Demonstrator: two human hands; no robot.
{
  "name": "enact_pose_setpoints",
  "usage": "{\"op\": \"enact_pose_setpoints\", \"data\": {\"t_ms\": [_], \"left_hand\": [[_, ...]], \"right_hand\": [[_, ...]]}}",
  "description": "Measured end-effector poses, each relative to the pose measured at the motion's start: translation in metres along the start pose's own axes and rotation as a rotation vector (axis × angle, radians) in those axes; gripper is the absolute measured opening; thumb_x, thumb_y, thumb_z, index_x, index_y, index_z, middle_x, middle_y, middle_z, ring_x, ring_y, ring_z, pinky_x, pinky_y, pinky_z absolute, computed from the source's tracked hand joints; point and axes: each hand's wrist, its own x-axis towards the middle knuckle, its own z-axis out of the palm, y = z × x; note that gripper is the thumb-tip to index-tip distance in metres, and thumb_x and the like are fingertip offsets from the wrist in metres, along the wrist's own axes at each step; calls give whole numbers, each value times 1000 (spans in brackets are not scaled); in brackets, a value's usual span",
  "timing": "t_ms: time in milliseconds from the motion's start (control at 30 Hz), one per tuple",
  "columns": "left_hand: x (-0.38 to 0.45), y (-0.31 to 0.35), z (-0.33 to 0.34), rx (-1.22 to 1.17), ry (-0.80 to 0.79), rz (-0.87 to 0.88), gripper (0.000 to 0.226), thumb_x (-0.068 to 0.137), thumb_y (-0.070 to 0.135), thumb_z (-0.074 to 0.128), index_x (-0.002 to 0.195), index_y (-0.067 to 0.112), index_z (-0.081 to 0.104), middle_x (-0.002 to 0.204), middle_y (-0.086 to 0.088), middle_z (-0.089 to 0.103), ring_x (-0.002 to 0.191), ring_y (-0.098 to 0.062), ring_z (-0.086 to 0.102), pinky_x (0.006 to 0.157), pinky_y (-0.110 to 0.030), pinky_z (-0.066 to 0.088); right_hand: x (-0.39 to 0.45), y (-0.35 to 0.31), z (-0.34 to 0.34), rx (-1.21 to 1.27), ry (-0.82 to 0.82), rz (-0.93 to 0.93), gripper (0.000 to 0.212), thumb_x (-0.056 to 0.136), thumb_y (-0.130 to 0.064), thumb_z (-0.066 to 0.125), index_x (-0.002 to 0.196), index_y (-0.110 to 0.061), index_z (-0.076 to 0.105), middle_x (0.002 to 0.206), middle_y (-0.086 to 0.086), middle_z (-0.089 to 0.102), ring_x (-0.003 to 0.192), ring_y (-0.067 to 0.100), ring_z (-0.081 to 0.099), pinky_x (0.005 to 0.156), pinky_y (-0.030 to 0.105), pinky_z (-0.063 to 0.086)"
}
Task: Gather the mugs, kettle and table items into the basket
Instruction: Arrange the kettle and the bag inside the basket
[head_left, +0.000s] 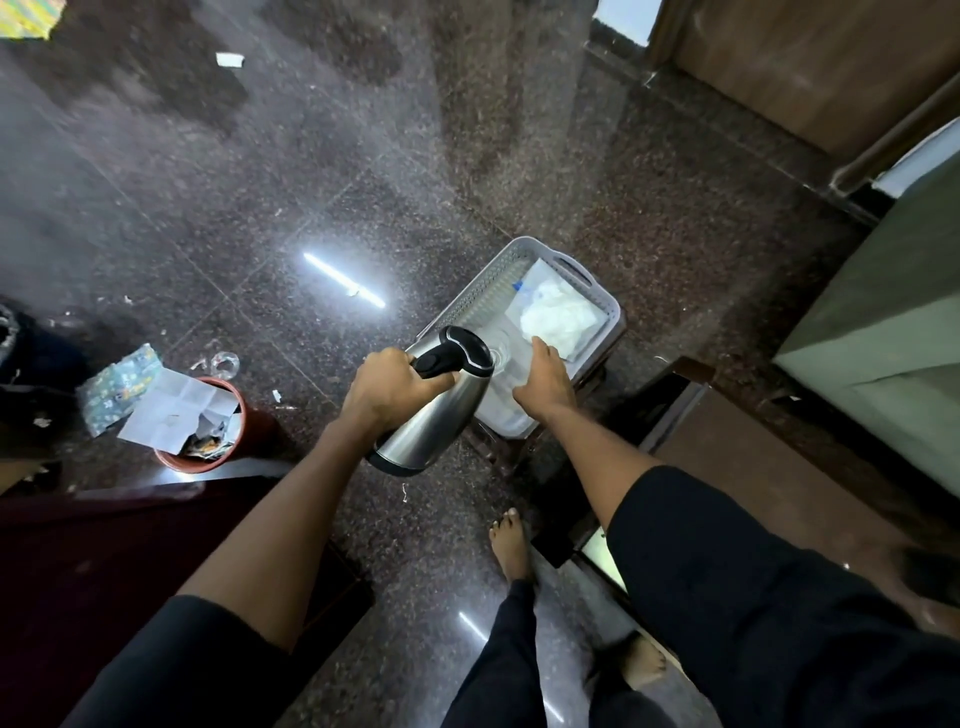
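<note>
A steel kettle with a black lid and handle hangs tilted at the near left edge of the grey plastic basket. My left hand grips its black handle. My right hand reaches into the basket, fingers resting on white plastic packets that lie inside. A clear glass item shows in the basket just behind the kettle, partly hidden. The basket sits on a low dark stool. No mugs are visible.
A red bin stuffed with paper stands on the granite floor to the left. A dark wooden table lies to the right, a maroon surface at lower left. My bare foot is below the basket.
</note>
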Motion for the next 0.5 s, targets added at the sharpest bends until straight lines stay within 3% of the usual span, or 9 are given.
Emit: {"op": "enact_pose_setpoints", "data": {"t_ms": [300,500], "left_hand": [[7,13,-1,29,-24,-3,63,62,77,64,52,19,45,54,-1,54,57,-29,59,55,-29,41],[12,23,-5,53,-37,-10,59,65,74,65,55,18,50,54,2,54,51,-16,54,46,-22,32]], "right_hand": [[0,-8,-13,-115,-27,-44,72,88,0,68,151,-13,34,148,11,44,135,33,47,107,45,48],[-2,-14,-19,-121,-16,-42,63,88,-1,66,145,-13,39,143,12,48,133,34,50,106,44,48]]}}
